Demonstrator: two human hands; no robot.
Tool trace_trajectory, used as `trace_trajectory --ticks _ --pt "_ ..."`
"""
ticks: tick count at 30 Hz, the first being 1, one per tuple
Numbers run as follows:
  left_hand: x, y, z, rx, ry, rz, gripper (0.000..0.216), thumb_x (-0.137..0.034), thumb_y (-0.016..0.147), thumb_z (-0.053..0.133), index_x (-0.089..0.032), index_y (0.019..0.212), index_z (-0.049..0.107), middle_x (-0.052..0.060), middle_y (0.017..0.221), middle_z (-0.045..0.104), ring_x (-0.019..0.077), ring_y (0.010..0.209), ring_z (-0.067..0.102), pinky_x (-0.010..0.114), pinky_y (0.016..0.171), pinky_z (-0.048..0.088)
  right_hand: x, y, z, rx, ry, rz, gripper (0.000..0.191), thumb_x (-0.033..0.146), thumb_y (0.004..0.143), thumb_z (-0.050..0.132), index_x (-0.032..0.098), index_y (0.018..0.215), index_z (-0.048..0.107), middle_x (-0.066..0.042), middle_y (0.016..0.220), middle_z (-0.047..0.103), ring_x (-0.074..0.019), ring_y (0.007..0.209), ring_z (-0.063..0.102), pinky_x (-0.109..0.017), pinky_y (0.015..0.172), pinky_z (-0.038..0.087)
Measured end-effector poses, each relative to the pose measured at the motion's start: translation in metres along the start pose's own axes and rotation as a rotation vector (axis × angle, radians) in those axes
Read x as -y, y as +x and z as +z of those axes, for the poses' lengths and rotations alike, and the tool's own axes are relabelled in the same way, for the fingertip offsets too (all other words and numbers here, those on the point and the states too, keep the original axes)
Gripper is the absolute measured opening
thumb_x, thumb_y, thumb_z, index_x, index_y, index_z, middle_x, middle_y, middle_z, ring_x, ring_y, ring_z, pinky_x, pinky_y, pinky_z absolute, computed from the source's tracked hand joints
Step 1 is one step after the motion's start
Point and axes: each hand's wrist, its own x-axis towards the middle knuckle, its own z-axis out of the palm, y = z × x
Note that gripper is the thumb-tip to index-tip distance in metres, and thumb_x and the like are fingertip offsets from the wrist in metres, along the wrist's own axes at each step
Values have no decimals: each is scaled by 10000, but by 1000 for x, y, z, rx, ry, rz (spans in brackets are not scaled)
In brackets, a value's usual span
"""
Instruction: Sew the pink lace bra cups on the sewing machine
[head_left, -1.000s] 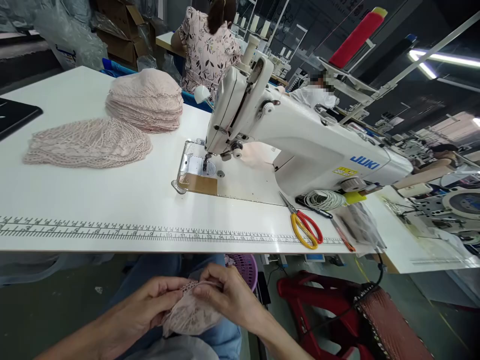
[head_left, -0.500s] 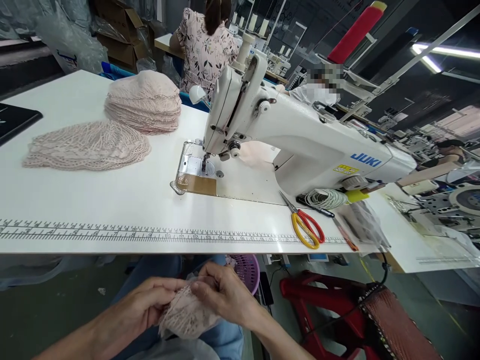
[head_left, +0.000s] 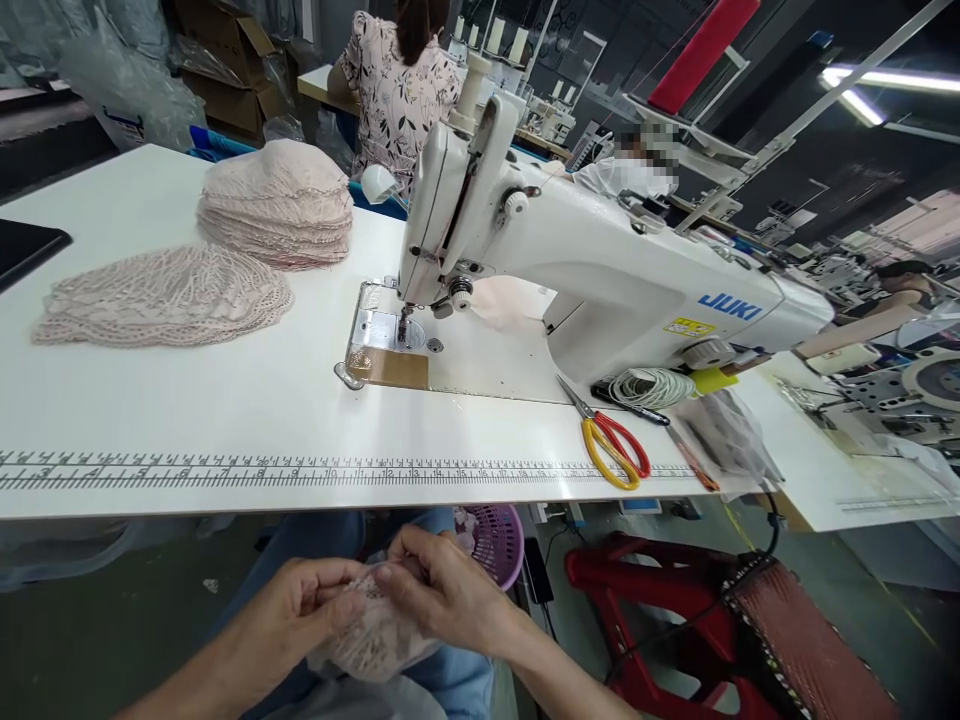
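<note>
Above my lap, below the table edge, I hold a pale pink lace piece (head_left: 379, 645) between both hands. My left hand (head_left: 300, 615) pinches its left upper edge, fingers curled. My right hand (head_left: 446, 595) grips the right upper part with thumb and fingertips pressed together. Some of the lace is hidden behind the fingers. On the table lies a flat lace stack (head_left: 165, 298), and behind it rises a taller pile of similar pink pieces (head_left: 277, 210). The white sewing machine (head_left: 600, 255) stands beyond my hands, its needle area bare of lace.
Scissors with red and yellow handles (head_left: 611, 450) lie near the printed ruler strip (head_left: 300, 472). Coiled white cord (head_left: 651, 390) sits by the machine's base. Under the table are a purple basket (head_left: 510, 545) and a red stool (head_left: 660, 600). Co-workers sit behind the machine.
My left hand has shifted slightly right and its fingers have curled closer on the lace. My right hand keeps its grip. The whole view has moved a little.
</note>
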Motion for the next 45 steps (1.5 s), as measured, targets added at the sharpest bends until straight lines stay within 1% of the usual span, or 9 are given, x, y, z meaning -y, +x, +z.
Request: trace_trajectory --ticks 10,18,22,24,27,31,36,41,45 --pt "9 -15 -29 -66 -98 -103 381 -539 732 782 -166 780 721 -19 696 630 118 653 499 189 600 372 -10 -10 -15 134 77 -91 307 448 769 770 179 848 645 48 653 556 -97 616 532 -179 551 343" --pt "2 -25 -37 -8 -76 -164 373 -520 724 799 -228 954 792 45 882 767 198 829 640 230 726 463 -14 -7 -9 188 -105 -167 227 344 777 788 166 841 663 36 676 614 -120 626 580 -205 585 370" --pt "0 -28 -37 50 4 -192 393 -553 697 802 -224 911 803 65 849 777 232 809 671 266 721 498 -7 5 -7 169 -40 -348 797 334 567 912 181 1252 534 -83 1200 630 -218 1071 601 -264 894 430" --pt "0 -31 -38 3 46 -199 396 -562 670 816 -227 880 804 61 827 771 230 794 669 261 701 505 -5 15 -5 279 23 -419 885 330 563 913 216 1322 473 -71 1256 611 -208 1144 575 -267 977 394" --pt "2 -38 -45 -152 119 -177 386 -576 638 828 -246 835 800 44 848 759 238 838 658 261 728 518 -9 24 2 398 83 -376 631 372 622 878 207 1156 584 18 920 686 -133 823 649 -204 785 451" --pt "13 -48 -65 -250 148 -168 386 -580 680 796 -277 918 787 36 922 758 260 935 644 278 805 522 -23 21 11 313 177 -276 418 360 610 885 173 894 641 74 682 607 -85 619 573 -171 606 403" --pt "16 -49 -74 -160 176 -176 383 -566 794 702 -264 1022 759 46 989 746 258 970 627 284 847 495 -24 13 14 234 294 -203 307 332 649 869 153 776 654 72 625 586 -72 573 550 -164 579 390" --pt "-2 -41 -52 -8 334 -171 379 -500 734 749 -222 992 748 39 911 710 230 829 592 254 722 450 -17 19 15 330 400 -199 225 320 726 815 140 777 690 48 641 622 -89 602 591 -157 575 414" --pt "-5 -26 -37 2 489 -198 209 -362 725 692 -159 748 736 -35 619 480 124 610 383 217 555 277 -18 23 15 374 369 -153 105 214 764 780 136 794 716 42 642 638 -88 612 605 -148 568 404"
